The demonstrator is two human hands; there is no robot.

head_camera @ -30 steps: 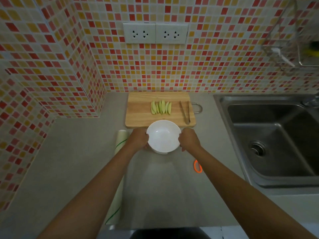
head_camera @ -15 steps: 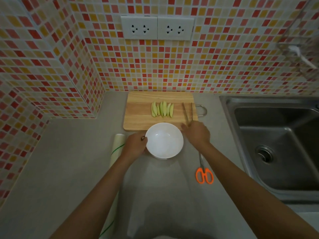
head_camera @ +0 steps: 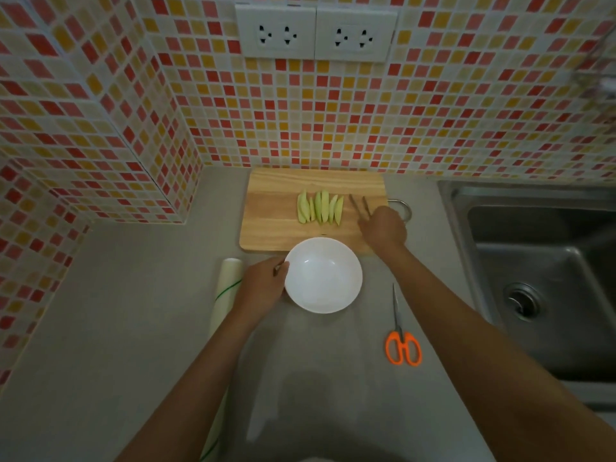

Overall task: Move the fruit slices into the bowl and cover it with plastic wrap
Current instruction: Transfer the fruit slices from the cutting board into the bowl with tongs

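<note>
From the head view I see the left hand [head_camera: 266, 283] curled against the left rim of the white bowl [head_camera: 323, 275], holding it on the counter [head_camera: 133, 311]. The right hand [head_camera: 383, 228] lies over the tongs [head_camera: 358, 205] on the cutting board [head_camera: 276, 208]; whether it grips them, I cannot tell. The fruit slices [head_camera: 320, 208] lie just left of this hand. The plastic wrap roll [head_camera: 228, 281] is beside the left hand.

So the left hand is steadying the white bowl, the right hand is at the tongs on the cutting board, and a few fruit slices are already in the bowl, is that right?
Not quite. In the head view the white bowl is empty; all the fruit slices lie on the cutting board. The rest holds: the left hand is at the bowl's rim, and the right hand is at the tongs.
</note>
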